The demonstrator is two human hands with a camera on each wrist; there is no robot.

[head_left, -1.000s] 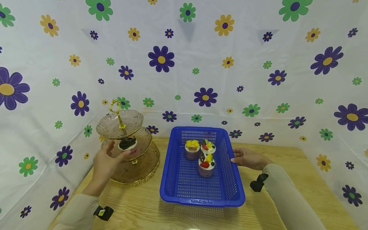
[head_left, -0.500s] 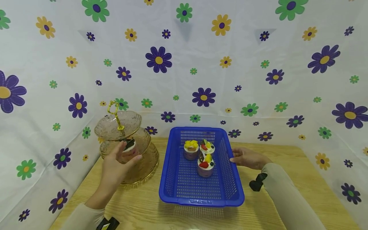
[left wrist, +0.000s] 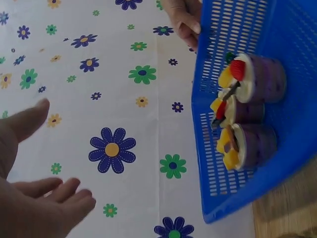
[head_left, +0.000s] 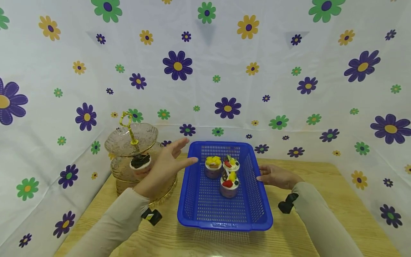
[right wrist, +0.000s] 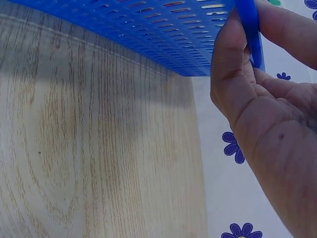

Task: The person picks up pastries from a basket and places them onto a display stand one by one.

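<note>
On a wooden table (head_left: 321,178), a person's right hand (head_left: 276,177) pinches the right rim of a blue plastic basket (head_left: 189,203), in which three dessert cups stand upright close together: one topped with yellow cubes (head_left: 213,168), and two topped with mixed fruit (head_left: 229,189). The left hand (head_left: 165,167) holds nothing, its thumb and fingers spread wide in the air near the basket's left rim. To its left, a three-tier stand (head_left: 117,141) with a gold handle (head_left: 131,130) bears a dark-topped cup (head_left: 140,168) on its middle plate, before a flowered cloth (head_left: 205,89).
</note>
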